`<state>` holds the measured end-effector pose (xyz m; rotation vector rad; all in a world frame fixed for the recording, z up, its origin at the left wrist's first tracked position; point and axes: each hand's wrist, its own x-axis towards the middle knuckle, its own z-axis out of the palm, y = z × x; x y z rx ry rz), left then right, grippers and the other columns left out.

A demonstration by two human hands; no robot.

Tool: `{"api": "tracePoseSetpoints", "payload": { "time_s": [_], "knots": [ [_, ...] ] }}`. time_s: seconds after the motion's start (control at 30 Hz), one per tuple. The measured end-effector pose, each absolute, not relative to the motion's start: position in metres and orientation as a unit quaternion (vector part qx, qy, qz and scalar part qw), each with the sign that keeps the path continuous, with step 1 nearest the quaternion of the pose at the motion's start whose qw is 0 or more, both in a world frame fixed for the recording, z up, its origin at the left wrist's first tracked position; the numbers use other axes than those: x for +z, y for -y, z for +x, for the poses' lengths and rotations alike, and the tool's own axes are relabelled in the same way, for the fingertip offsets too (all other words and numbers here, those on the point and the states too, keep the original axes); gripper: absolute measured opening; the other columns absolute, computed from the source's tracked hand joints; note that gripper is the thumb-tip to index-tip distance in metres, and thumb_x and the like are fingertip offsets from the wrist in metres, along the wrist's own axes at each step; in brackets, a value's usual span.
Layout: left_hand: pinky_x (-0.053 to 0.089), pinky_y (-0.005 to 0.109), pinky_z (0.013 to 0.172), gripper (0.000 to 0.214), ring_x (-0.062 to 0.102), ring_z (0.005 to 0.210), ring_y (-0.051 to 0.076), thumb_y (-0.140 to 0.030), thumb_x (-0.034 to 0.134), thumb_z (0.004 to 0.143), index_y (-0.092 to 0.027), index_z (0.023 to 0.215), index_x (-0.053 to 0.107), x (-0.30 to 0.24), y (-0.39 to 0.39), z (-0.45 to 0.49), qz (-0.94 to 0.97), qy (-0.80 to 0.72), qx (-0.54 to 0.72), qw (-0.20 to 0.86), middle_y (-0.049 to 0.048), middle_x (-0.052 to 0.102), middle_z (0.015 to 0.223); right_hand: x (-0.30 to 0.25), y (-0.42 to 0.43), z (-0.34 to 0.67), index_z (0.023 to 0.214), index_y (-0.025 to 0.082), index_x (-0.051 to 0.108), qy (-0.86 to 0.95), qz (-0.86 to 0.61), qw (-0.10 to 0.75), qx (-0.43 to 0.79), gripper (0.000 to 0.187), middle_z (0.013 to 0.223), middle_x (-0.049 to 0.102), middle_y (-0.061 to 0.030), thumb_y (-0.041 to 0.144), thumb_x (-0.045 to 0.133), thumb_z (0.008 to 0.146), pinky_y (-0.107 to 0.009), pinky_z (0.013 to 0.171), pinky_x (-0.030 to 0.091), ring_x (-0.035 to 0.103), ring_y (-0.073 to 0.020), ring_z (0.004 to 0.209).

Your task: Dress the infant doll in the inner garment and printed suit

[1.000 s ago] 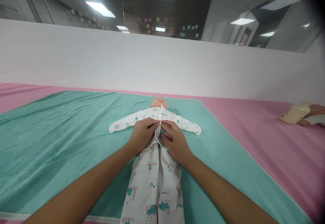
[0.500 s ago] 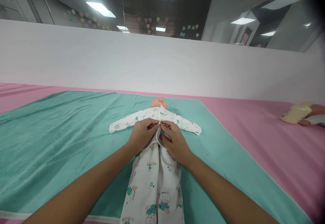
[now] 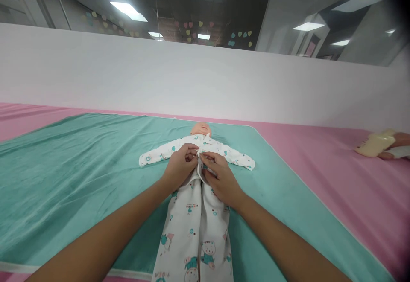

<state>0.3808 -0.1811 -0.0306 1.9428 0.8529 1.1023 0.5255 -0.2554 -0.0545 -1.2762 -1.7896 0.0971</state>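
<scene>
A baby doll point(image 3: 200, 129) lies on its back, arms spread, dressed in a white printed baby shirt point(image 3: 159, 151). Over its legs are white baby trousers point(image 3: 191, 213) with cartoon animals, reaching toward me. At the shirt's front opening my left hand point(image 3: 181, 167) pinches the fabric edge between thumb and fingers. My right hand point(image 3: 218, 175) faces it, thumb and fingertips closed on the other side of the same edge. The fingertips of both hands nearly meet over the doll's chest. What lies right between them is too small to make out.
Under the doll spreads a green blanket point(image 3: 96, 167) over a pink sheet point(image 3: 307, 154). A white wall point(image 3: 192, 81) with glass above it stands behind. At the far right lies a pale yellow object point(image 3: 375, 143) beside a partly cut-off skin-toned shape.
My left hand's fingertips have shifted slightly up and left along the shirt opening. The shirt's collar edge near the neck has moved a little to the right. My right hand stays nearly in place.
</scene>
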Motion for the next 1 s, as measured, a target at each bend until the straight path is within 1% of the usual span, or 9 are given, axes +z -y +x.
{"api": "tracePoseSetpoints", "payload": {
  "time_s": [0.17, 0.27, 0.37, 0.53, 0.63, 0.83, 0.93, 1.0],
  "knots": [
    [0.044, 0.022, 0.062, 0.030, 0.056, 0.069, 0.012, -0.021, 0.051, 0.074, -0.021, 0.103, 0.051, -0.0313, 0.1790, 0.3811, 0.751, -0.307, 0.424, 0.402, -0.0019, 0.060, 0.081, -0.0541, 0.2569, 0.5242, 0.128, 0.031, 0.047, 0.701, -0.527, 0.475, 0.063, 0.049, 0.126, 0.048, -0.0033, 0.013, 0.045, 0.083, -0.041, 0.104, 0.036, 0.042, -0.0199, 0.119],
    [0.043, 0.021, 0.062, 0.029, 0.055, 0.069, 0.011, -0.022, 0.050, 0.075, -0.022, 0.103, 0.050, -0.0310, 0.1789, 0.3811, 0.745, -0.289, 0.425, 0.424, -0.0022, 0.059, 0.081, -0.0540, 0.2585, 0.5240, 0.128, 0.033, 0.047, 0.702, -0.517, 0.485, 0.067, 0.050, 0.124, 0.049, -0.0032, 0.011, 0.042, 0.083, -0.041, 0.102, 0.037, 0.043, -0.0192, 0.118],
    [0.042, 0.021, 0.060, 0.026, 0.053, 0.067, 0.011, -0.021, 0.049, 0.076, -0.022, 0.102, 0.050, -0.0310, 0.1789, 0.3803, 0.747, -0.283, 0.420, 0.431, -0.0023, 0.059, 0.080, -0.0551, 0.2588, 0.5248, 0.127, 0.034, 0.049, 0.713, -0.511, 0.476, 0.056, 0.050, 0.122, 0.049, -0.0035, 0.010, 0.041, 0.084, -0.040, 0.099, 0.039, 0.045, -0.0189, 0.115],
    [0.042, 0.022, 0.062, 0.025, 0.053, 0.067, 0.011, -0.019, 0.049, 0.076, -0.022, 0.101, 0.052, -0.0321, 0.1786, 0.3795, 0.746, -0.287, 0.419, 0.432, -0.0027, 0.058, 0.080, -0.0545, 0.2581, 0.5263, 0.127, 0.032, 0.050, 0.731, -0.506, 0.457, 0.029, 0.048, 0.125, 0.048, -0.0047, 0.011, 0.039, 0.085, -0.040, 0.098, 0.039, 0.045, -0.0197, 0.115],
    [0.042, 0.022, 0.062, 0.025, 0.053, 0.068, 0.011, -0.021, 0.050, 0.077, -0.022, 0.101, 0.052, -0.0332, 0.1774, 0.3799, 0.742, -0.286, 0.418, 0.439, -0.0026, 0.058, 0.080, -0.0525, 0.2585, 0.5261, 0.126, 0.031, 0.050, 0.734, -0.508, 0.451, 0.023, 0.048, 0.124, 0.049, -0.0050, 0.010, 0.040, 0.084, -0.041, 0.098, 0.039, 0.044, -0.0202, 0.115],
    [0.043, 0.022, 0.063, 0.022, 0.055, 0.070, 0.012, -0.026, 0.055, 0.077, -0.021, 0.099, 0.053, -0.0336, 0.1765, 0.3803, 0.727, -0.274, 0.421, 0.468, -0.0013, 0.059, 0.080, -0.0510, 0.2597, 0.5257, 0.123, 0.030, 0.051, 0.719, -0.512, 0.469, 0.047, 0.047, 0.121, 0.051, -0.0041, 0.008, 0.040, 0.082, -0.039, 0.099, 0.039, 0.045, -0.0189, 0.114],
    [0.044, 0.022, 0.060, 0.021, 0.054, 0.067, 0.012, -0.029, 0.055, 0.079, -0.022, 0.098, 0.053, -0.0331, 0.1780, 0.3801, 0.722, -0.270, 0.414, 0.484, -0.0022, 0.058, 0.074, -0.0520, 0.2584, 0.5265, 0.120, 0.029, 0.052, 0.709, -0.515, 0.478, 0.060, 0.046, 0.120, 0.051, -0.0032, 0.008, 0.041, 0.081, -0.039, 0.100, 0.038, 0.045, -0.0186, 0.115],
    [0.044, 0.022, 0.059, 0.019, 0.054, 0.066, 0.012, -0.031, 0.053, 0.080, -0.022, 0.097, 0.054, -0.0330, 0.1786, 0.3800, 0.725, -0.278, 0.413, 0.476, -0.0025, 0.057, 0.072, -0.0529, 0.2569, 0.5271, 0.118, 0.028, 0.052, 0.699, -0.519, 0.487, 0.069, 0.044, 0.120, 0.052, -0.0033, 0.009, 0.043, 0.080, -0.039, 0.101, 0.037, 0.045, -0.0188, 0.115]
  ]
}}
